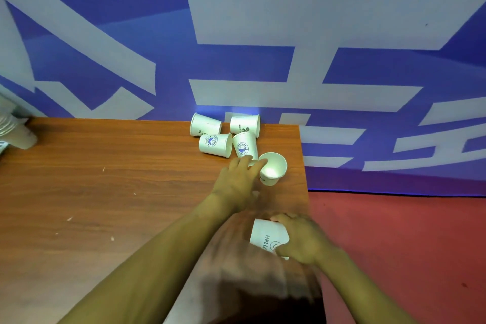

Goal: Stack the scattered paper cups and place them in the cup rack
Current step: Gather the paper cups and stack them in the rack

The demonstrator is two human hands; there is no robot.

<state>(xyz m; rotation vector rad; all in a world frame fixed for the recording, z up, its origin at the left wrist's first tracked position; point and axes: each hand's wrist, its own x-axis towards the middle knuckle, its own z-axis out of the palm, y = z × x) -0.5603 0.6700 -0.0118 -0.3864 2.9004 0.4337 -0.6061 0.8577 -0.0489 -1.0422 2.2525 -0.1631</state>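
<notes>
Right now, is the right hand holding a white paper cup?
Yes, the right hand grips a white paper cup printed with "HELLO" near the wooden table's right edge.

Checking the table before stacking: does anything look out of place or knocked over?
Yes. Four paper cups lie tipped on their sides near the table's far edge; one cup by the left hand stands upright. Nothing looks spilled.

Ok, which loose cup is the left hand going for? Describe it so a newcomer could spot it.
Find the wooden table and follow it to its far right corner, where loose paper cups cluster. The target cup is the nearest one, at the left hand fingertips. Unlike its neighbours lying on their sides, its open mouth faces the camera.
</notes>
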